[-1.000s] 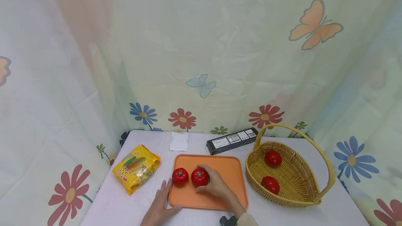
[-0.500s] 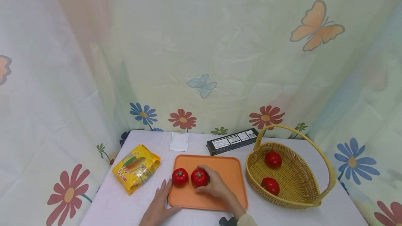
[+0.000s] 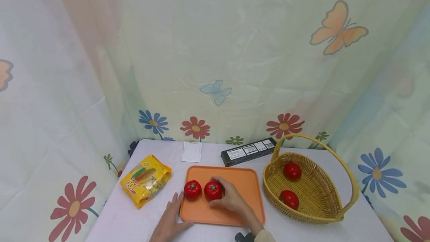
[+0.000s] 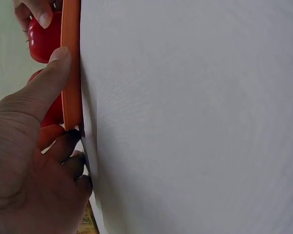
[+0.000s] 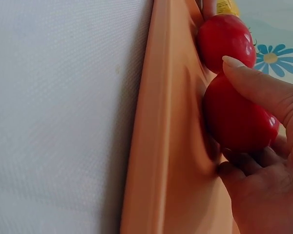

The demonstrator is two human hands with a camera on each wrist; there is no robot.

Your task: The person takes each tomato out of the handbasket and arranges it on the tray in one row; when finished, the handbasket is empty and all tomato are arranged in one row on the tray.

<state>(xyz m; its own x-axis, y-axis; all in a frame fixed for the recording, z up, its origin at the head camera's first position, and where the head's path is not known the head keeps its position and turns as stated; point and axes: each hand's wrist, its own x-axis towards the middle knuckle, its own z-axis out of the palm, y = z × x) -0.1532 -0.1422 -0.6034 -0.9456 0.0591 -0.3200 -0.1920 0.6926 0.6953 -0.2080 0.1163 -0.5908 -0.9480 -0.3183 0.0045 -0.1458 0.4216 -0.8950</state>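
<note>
Two shiny red tomatoes with green stems lie on an orange tray. My right hand (image 3: pixel 231 198) curls its thumb and fingers round the right tomato (image 3: pixel 213 191), which stays low over the tray (image 3: pixel 240 182). Close beside it is the left tomato (image 3: pixel 192 189); the two overlap in the right wrist view. My left hand (image 3: pixel 172 219) rests at the tray's near left corner, fingers extended along the left side and thumb at the front edge. In the left wrist view, the thumb (image 4: pixel 51 80) lies against the tray's rim (image 4: pixel 72 87).
A yellow wicker basket (image 3: pixel 319 193) with a tall handle stands at the right, holding two more red tomatoes (image 3: pixel 292 170). Behind the tray lie a long black box (image 3: pixel 248 151) and a white packet (image 3: pixel 191 151). A yellow snack bag (image 3: pixel 146 180) lies at the left.
</note>
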